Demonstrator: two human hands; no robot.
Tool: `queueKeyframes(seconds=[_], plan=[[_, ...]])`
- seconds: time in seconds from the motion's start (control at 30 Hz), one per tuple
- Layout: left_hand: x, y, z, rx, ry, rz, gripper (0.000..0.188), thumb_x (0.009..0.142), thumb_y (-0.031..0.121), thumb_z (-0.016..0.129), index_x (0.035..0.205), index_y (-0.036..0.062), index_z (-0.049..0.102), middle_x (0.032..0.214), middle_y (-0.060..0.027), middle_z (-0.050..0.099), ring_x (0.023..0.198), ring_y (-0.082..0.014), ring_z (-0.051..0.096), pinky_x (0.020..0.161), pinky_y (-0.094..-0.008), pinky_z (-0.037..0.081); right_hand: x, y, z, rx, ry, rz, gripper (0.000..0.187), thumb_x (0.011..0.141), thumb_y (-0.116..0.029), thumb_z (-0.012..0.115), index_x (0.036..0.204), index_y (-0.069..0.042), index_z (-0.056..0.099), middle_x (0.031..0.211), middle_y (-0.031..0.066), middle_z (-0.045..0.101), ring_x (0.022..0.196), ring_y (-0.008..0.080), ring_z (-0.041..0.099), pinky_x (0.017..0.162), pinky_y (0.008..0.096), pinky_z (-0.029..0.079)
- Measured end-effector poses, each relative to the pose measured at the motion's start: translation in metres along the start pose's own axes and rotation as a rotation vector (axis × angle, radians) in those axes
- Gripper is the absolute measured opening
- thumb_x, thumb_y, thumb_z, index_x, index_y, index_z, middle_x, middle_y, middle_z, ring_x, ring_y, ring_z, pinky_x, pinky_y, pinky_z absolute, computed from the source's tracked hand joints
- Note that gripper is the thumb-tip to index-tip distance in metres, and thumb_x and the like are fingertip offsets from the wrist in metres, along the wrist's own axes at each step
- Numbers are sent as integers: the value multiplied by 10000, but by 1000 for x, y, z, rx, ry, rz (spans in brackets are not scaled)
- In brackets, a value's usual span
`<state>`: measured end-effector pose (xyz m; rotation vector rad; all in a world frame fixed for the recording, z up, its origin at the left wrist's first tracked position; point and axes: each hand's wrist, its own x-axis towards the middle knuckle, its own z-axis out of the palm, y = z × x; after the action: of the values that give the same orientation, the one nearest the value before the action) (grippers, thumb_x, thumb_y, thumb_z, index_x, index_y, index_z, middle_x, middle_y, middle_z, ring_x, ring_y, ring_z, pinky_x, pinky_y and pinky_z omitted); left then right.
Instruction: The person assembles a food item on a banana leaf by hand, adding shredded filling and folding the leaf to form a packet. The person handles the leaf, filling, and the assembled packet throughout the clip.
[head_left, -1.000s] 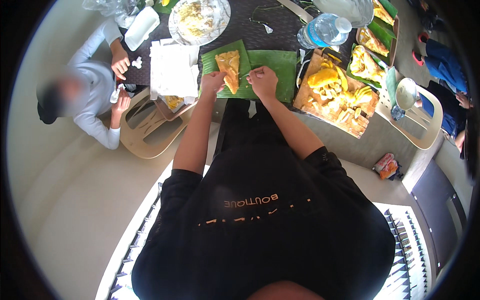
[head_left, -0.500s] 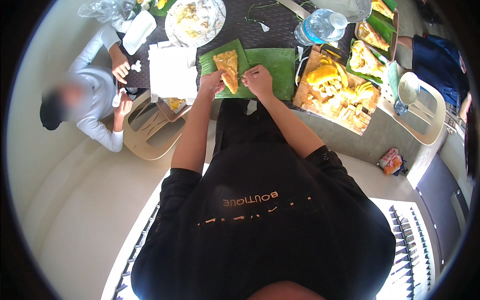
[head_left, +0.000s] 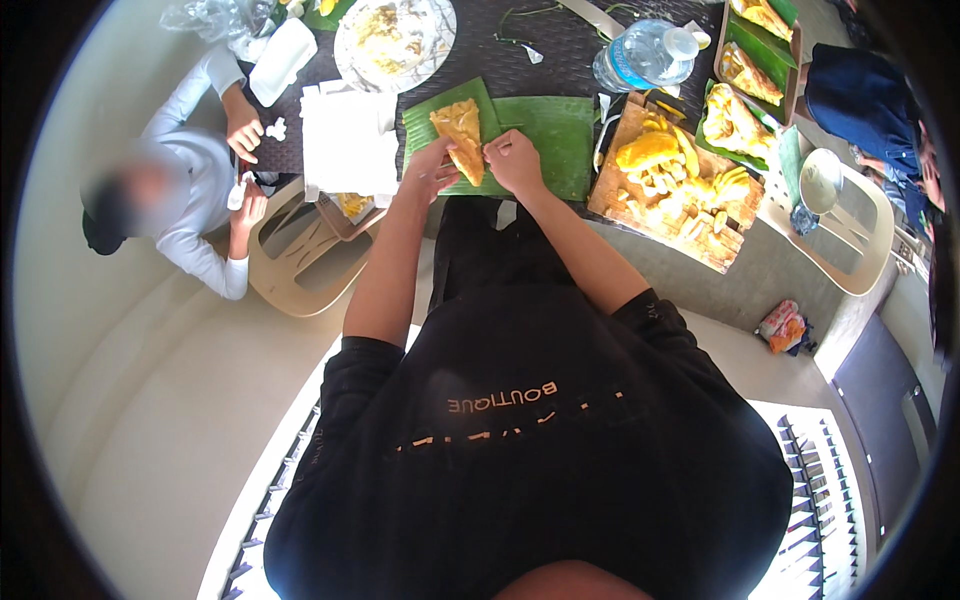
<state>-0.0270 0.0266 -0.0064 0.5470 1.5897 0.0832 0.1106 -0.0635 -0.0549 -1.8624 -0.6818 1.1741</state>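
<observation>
A golden, triangular folded crepe (head_left: 459, 128) lies on a square of banana leaf (head_left: 418, 123), its pointed end toward me. My left hand (head_left: 430, 168) holds the crepe near that end, fingers curled around its left side. Just right of the crepe, my right hand (head_left: 513, 162) is closed in a pinch, fingertips at the crepe's edge. Whatever those fingers hold is too small or hidden to make out. A larger banana leaf (head_left: 560, 140) spreads beneath and to the right.
To the right, a wooden board (head_left: 625, 195) bears cut mango (head_left: 648, 152), with a water bottle (head_left: 645, 58) behind it. More filled crepes (head_left: 735, 120) sit at far right. White paper (head_left: 348, 140) and a plate (head_left: 444, 60) are left. A seated person (head_left: 190, 180) works at far left.
The crepe's pointed end has shifted slightly right, between my hands. Both hands stay close to it with small finger movements. At far right, a person in dark blue has moved.
</observation>
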Motion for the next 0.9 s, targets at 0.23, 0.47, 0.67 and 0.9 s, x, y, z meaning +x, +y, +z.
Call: queueKeyframes(seconds=[0.23,0.47,0.67,0.9], plan=[[-7,-1,6,-22,57,-8,406,768,309,645,1074,46,592,1006,-87,564,834,-214,567,771,-362,488,-8,-23,-11,-121,1,-35,188,825,-203,679,838,-20,636,858,142,700,838,265,694,759,367,535],[-17,-2,16,-141,13,-29,398,831,318,603,1133,71,531,994,-71,573,876,-199,576,815,-358,469,-5,-15,-10,-6,-56,5,169,792,-184,690,829,-28,639,875,158,695,861,291,683,781,386,534],[-17,-5,19,-276,-18,-30,381,871,296,573,1166,59,525,1022,-80,580,881,-209,584,791,-357,485,4,6,-11,130,-17,70,160,788,-178,686,784,-19,668,788,124,707,775,243,703,723,355,550],[-17,-5,15,-257,-24,-20,370,894,301,556,1168,55,523,1022,-82,592,852,-200,589,737,-337,495,4,-20,-21,113,-30,211,159,797,-152,679,757,-3,718,688,102,711,598,173,705,620,281,573]])
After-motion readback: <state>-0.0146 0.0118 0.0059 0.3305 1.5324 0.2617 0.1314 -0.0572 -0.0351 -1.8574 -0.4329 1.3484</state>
